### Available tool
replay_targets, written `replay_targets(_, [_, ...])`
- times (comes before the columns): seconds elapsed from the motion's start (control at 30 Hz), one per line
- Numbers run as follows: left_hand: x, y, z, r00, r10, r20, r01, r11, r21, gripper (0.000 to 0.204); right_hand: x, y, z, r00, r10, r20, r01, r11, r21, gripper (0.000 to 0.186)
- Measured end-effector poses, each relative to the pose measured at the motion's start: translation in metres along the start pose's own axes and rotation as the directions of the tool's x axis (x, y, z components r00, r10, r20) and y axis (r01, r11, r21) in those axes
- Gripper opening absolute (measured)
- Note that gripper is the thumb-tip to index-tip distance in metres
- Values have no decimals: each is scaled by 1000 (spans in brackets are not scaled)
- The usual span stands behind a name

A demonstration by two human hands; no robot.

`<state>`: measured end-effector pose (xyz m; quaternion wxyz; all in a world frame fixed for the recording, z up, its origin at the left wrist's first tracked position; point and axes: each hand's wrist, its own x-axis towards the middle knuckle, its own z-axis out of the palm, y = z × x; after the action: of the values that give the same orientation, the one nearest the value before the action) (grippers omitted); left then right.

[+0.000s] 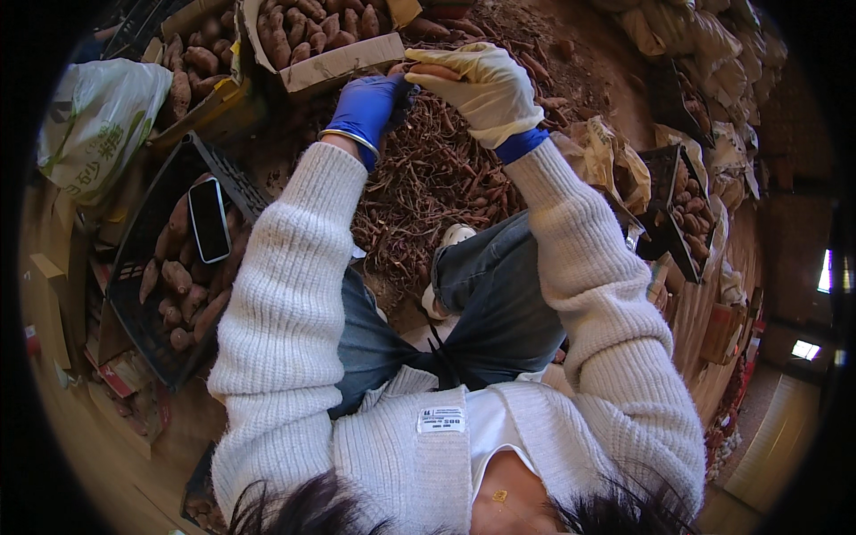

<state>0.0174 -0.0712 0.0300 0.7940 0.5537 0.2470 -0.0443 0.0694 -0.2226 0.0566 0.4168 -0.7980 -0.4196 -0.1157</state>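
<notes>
My right hand (486, 94), in a white glove over a blue one, grips a slim sweet potato (434, 69) at the top middle. My left hand (367, 107), in a blue glove, is closed near the left end of that sweet potato; whether it grips it is hidden. Below both hands lies a heap of thin roots and small sweet potatoes (441, 178). Just beyond my left hand stands an open cardboard box (339, 61) holding several sweet potatoes.
A black crate (160, 330) of sweet potatoes, with a phone (209, 220) on top, is at left. A white plastic bag (98, 120) lies behind it. At right are another crate (673, 223), crumpled paper sacks (606, 160) and stacked sacks (722, 62). My bent legs (481, 303) are below.
</notes>
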Motion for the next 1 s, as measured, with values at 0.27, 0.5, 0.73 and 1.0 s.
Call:
replay_targets(0.27, [-3,4,-6,999,-32,4,32,998,-58,22,1,-4,5,983,-171,-61,157,969,-193,33])
replay_targets(0.5, [-7,7,-11,987,65,145,-66,998,6,20,4,11,-23,662,739,126,-583,402,706,33])
replay_targets(0.73, [6,-6,-8,980,177,88,-197,928,318,24,2,32,-31,518,835,187,-680,270,681,31])
replay_targets(1.0, [8,-7,-13,983,129,134,-127,992,-25,23,0,24,-25,538,781,317,-736,251,629,26])
